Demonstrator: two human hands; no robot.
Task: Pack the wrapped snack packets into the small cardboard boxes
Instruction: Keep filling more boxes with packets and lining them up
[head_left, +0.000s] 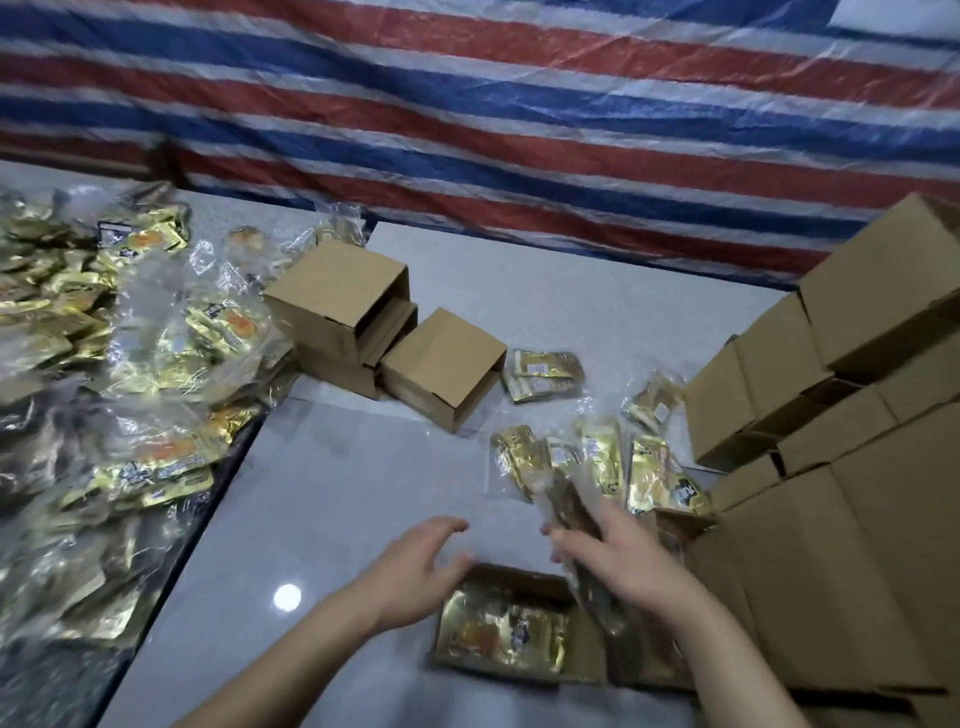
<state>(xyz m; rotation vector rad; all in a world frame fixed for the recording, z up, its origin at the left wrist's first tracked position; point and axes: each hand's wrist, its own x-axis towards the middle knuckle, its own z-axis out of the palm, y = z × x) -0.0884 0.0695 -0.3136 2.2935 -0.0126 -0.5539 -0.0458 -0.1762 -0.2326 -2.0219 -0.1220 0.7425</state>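
An open box (524, 631) with a gold packet (501, 629) inside sits nearest, the left hand (421, 566) spread loose at its left edge, the right hand (618, 561) gripping packets (576, 514) (blurred) above it, more boxes (389, 332) beyond.

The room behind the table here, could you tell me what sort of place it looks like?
Probably a makeshift packing area rather than a proper factory line. A striped tarpaulin serves as the backdrop, small cardboard boxes are stacked at the right, and a heap of gold snack packets lies at the left.
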